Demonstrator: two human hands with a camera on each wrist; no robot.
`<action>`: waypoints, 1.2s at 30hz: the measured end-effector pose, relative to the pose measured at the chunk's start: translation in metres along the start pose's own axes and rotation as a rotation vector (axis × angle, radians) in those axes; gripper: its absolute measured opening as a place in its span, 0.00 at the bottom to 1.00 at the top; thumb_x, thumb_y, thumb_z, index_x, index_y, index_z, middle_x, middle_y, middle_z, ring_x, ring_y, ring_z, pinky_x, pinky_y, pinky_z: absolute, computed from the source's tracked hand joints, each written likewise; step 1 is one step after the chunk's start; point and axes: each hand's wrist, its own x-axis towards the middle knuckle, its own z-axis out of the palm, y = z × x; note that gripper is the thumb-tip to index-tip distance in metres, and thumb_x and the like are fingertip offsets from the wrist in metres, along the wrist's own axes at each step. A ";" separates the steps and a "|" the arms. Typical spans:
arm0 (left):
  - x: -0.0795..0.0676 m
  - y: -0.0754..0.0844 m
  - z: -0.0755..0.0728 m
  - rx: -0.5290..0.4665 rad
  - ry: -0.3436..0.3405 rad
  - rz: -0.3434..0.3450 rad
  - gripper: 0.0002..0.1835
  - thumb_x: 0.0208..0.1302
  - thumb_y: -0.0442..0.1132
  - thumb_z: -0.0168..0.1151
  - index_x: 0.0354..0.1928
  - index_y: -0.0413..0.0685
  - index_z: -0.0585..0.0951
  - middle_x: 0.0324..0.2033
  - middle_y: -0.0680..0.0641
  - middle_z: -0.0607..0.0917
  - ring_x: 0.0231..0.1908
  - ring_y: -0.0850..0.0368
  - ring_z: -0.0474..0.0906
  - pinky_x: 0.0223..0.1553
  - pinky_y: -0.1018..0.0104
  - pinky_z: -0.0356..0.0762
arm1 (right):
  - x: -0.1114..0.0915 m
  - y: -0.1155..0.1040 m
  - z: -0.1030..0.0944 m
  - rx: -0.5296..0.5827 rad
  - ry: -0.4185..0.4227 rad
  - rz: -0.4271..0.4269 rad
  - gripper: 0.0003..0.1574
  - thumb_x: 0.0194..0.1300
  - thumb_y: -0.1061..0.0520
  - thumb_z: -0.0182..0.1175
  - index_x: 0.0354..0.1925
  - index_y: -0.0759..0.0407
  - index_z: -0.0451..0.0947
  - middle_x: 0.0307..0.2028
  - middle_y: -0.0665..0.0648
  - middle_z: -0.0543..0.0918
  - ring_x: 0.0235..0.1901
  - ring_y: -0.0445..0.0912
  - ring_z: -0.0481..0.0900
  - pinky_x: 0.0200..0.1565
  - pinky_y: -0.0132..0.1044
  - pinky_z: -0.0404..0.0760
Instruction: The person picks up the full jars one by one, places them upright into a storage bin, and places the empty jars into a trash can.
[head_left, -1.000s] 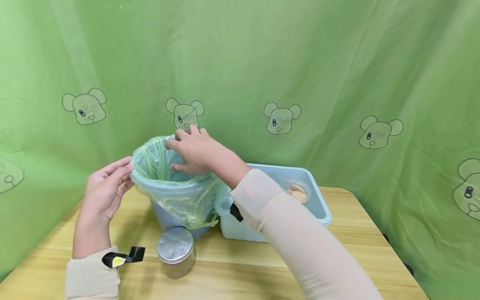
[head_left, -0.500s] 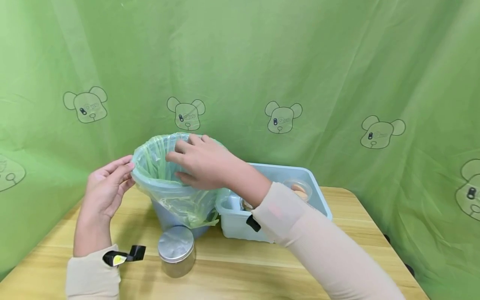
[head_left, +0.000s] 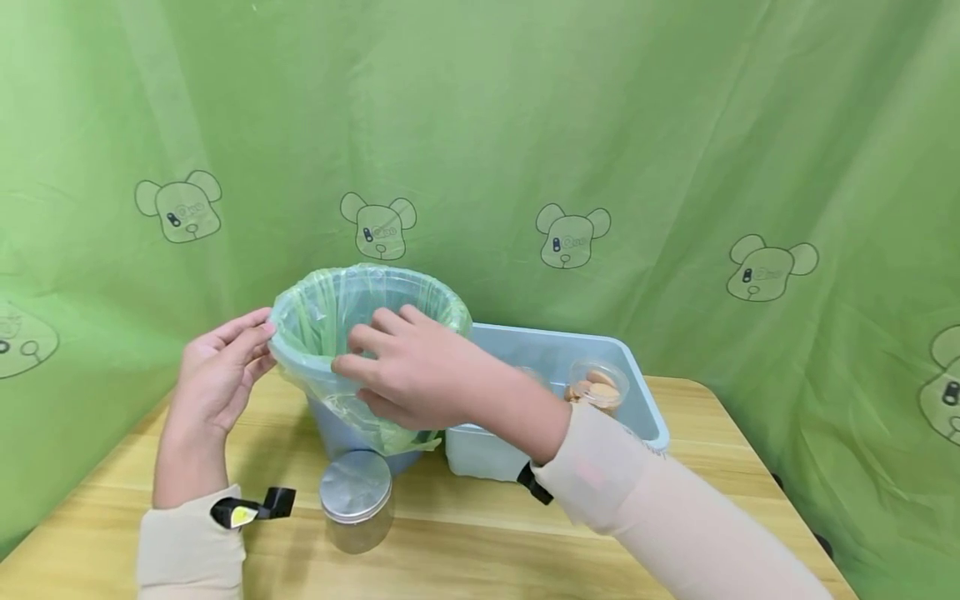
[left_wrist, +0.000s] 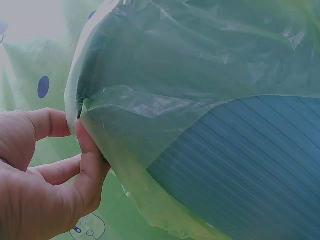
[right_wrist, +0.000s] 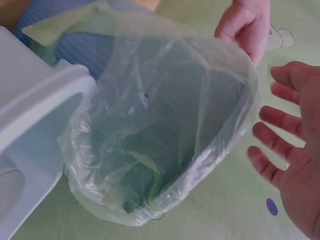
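Note:
A blue trash bin (head_left: 326, 425) with ribbed sides stands on the table. A thin green plastic bag (head_left: 307, 312) lines it and is folded down over the rim. My left hand (head_left: 217, 379) pinches the bag-covered rim at the bin's left side; in the left wrist view thumb and fingers of the left hand (left_wrist: 60, 175) lie on either side of that edge. Above the bin's near right rim is my right hand (head_left: 420, 367), with loosely bent fingers. The right wrist view shows the right hand (right_wrist: 300, 135) with its fingers spread, holding nothing, beside the bag's mouth (right_wrist: 160, 115).
A clear jar with a silver lid (head_left: 356, 487) stands in front of the bin. To the right, a light blue basin (head_left: 637, 400) holds a clear tub of round tan pieces (head_left: 597, 385) and another container partly hidden by my arm. A green curtain (head_left: 480, 108) hangs behind.
My right hand has moved from over the bin's far inner side toward me and slightly right, uncovering the far rim. My left hand keeps its grip on the rim.

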 end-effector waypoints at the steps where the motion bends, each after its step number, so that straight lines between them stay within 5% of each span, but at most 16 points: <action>1: 0.000 0.000 0.000 0.004 0.002 0.002 0.08 0.67 0.29 0.68 0.46 0.43 0.88 0.39 0.50 0.89 0.34 0.60 0.83 0.40 0.72 0.85 | -0.001 -0.002 0.002 -0.002 0.018 -0.013 0.17 0.73 0.49 0.56 0.58 0.48 0.78 0.46 0.50 0.79 0.41 0.49 0.74 0.40 0.38 0.74; 16: 0.002 -0.003 -0.003 0.016 0.007 0.007 0.08 0.67 0.30 0.68 0.45 0.45 0.88 0.39 0.50 0.88 0.35 0.60 0.82 0.40 0.72 0.85 | -0.018 -0.037 0.026 -0.078 0.140 -0.140 0.13 0.68 0.50 0.57 0.50 0.47 0.79 0.42 0.48 0.79 0.39 0.48 0.73 0.39 0.38 0.72; 36: 0.002 -0.002 -0.003 0.027 0.006 0.012 0.08 0.67 0.31 0.69 0.46 0.45 0.88 0.41 0.50 0.88 0.36 0.60 0.82 0.40 0.72 0.85 | -0.023 -0.075 0.077 -0.048 -0.011 -0.191 0.20 0.70 0.43 0.56 0.57 0.43 0.77 0.45 0.43 0.78 0.44 0.43 0.72 0.41 0.34 0.71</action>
